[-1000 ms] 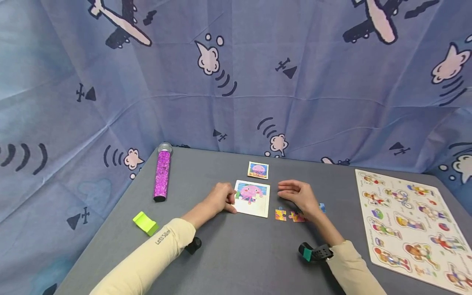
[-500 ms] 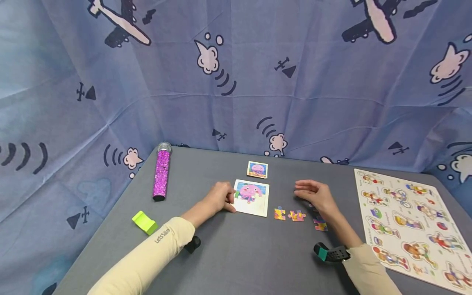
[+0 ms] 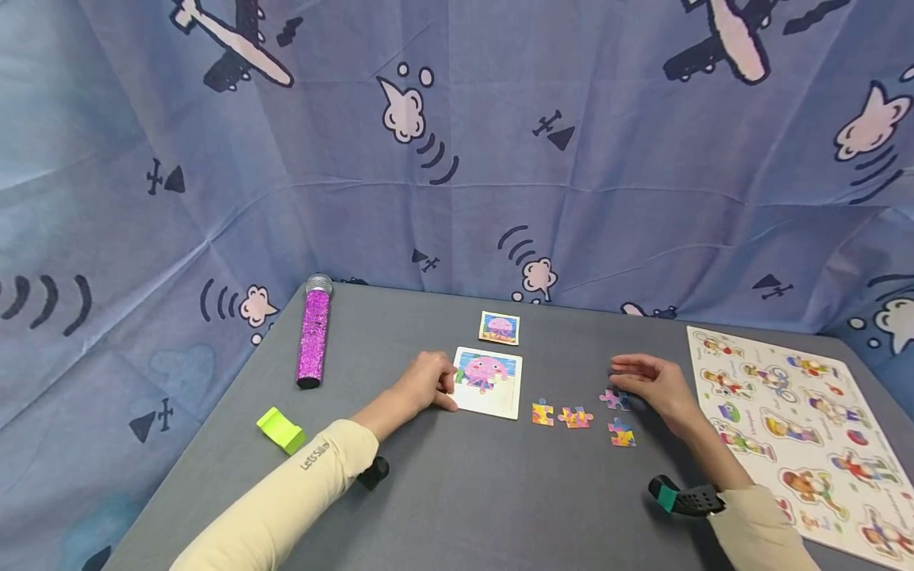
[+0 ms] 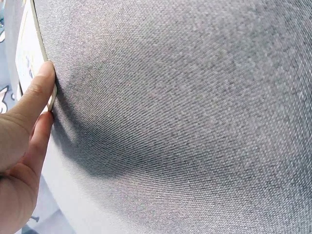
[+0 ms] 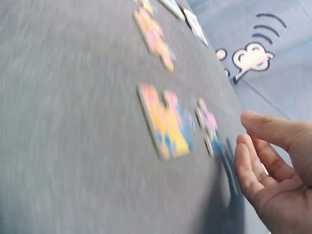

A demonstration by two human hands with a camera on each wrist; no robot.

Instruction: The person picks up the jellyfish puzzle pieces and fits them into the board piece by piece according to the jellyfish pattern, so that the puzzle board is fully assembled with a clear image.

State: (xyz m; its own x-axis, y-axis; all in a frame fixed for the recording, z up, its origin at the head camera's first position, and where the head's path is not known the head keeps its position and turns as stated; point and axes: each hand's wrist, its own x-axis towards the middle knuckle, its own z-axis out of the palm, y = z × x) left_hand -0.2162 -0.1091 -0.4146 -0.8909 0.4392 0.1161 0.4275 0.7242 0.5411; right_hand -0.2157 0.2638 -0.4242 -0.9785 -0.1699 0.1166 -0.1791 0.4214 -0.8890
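The puzzle board [image 3: 504, 401] lies toward the far edge of the gray table [image 3: 457, 492], nearly square — its long axis hard to tell — with the pictured creature's head facing that edge. The left hand [image 3: 426, 379] pinches its left side; the right hand [image 3: 655, 387], its grip loose, is near puzzle pieces [image 3: 575, 417] toward the right edge. Printed blue cloth [image 3: 471, 159] hangs behind. Only the right wrist view shows the right palm.

I see open grey tabletop [image 3: 500, 492] to pass over between the left forearm [image 3: 293, 484] and right forearm [image 3: 760, 515]. Flat, loose puzzle pieces [image 3: 575, 417] lie between the white tray [image 3: 500, 405] and right hand [image 3: 655, 388]. The left hand [image 3: 423, 381] blocks the tray's left edge; behind the table, a patterned curtain [image 3: 457, 230] walls off reach.
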